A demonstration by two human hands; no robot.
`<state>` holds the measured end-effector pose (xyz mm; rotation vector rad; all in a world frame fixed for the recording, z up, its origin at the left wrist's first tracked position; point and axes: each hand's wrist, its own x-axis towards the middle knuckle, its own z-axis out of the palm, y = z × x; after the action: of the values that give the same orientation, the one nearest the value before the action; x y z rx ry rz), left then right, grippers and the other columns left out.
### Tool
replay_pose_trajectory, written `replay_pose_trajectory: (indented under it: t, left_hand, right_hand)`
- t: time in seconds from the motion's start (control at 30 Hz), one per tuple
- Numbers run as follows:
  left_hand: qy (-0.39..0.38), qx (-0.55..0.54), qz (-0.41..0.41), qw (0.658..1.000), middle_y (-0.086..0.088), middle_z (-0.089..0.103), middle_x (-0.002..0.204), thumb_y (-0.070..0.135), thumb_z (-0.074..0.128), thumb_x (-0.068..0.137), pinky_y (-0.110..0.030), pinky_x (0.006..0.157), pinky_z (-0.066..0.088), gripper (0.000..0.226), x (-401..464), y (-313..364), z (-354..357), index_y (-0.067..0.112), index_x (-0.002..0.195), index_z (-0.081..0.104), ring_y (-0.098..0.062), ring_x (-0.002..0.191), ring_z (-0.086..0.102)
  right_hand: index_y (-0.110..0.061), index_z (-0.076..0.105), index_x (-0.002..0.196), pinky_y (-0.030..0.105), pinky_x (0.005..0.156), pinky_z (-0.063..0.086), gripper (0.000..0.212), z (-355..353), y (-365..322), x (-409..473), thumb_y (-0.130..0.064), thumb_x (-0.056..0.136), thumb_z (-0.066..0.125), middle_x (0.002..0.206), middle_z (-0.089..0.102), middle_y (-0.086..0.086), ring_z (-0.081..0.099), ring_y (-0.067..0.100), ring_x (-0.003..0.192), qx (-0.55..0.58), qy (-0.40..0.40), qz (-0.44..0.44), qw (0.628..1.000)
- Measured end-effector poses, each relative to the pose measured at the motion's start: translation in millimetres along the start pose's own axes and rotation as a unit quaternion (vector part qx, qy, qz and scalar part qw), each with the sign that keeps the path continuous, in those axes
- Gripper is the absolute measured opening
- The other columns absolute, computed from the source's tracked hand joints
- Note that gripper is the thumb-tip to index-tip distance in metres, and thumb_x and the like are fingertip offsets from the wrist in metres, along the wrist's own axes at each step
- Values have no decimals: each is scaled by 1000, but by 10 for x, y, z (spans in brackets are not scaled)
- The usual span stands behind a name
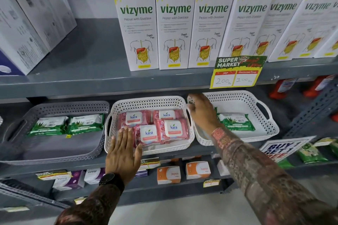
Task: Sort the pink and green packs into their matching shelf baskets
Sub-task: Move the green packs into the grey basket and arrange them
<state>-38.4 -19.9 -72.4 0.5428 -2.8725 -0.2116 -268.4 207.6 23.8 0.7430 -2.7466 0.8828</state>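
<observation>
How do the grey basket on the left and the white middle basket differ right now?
The grey basket holds two green packs at its back, front floor bare; the white middle basket is nearly filled with pink packs. The left hand rests flat on the white basket's front; nothing touches the grey one. Both are perforated, handled, and share one shelf.

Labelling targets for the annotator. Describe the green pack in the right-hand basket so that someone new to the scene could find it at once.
Find the yellow and green supermarket price sign hanging from the grey shelf edge. Just below it sits a white perforated plastic basket with handles, with the person's right hand over its left rim. The green and white leaf-printed pack lies in it; the other green packs share the grey perforated basket far left.
</observation>
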Motion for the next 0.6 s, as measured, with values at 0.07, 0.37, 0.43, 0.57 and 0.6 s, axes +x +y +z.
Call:
replay_pose_trajectory:
  t: [0.07,0.37,0.43,0.57,0.6]
  left_hand:
    - [3,-2,5,1000,-8,11,170,55,10,103,-48,130,10,74,6,-5,8,11,162,10,-25,160,8]
    - [9,16,21,1000,-9,10,170,54,14,105,-37,128,-7,71,-21,-21,10,13,162,9,-26,159,8]
    - [6,15,20,1000,-9,9,170,56,10,104,-37,128,-7,72,-8,-20,5,13,162,7,-26,159,6]
    - [-13,-11,10,1000,-8,5,171,60,1,101,-44,131,3,78,17,-20,-35,12,162,4,-24,160,1]
    - [-14,-19,6,1000,-8,5,171,60,2,101,-45,131,5,78,24,-11,-45,12,162,5,-24,160,1]
  right_hand:
    - [-13,48,150,47,107,49,52,5,244,206,-20,101,63,142,55,17,54,37,131,-59,-79,57,994]
    - [-32,31,158,59,118,32,80,260,611,482,-5,91,66,158,43,12,46,40,140,-137,-274,108,946]
    - [-28,36,155,55,112,38,77,287,588,452,1,90,64,150,51,12,53,37,132,-147,-251,89,953]
    - [-24,47,137,52,102,48,62,223,583,376,-6,85,76,132,61,13,58,35,118,-135,-164,63,975]
    - [-23,49,133,51,101,48,59,170,560,353,-9,84,79,127,62,13,59,35,115,-134,-126,59,981]
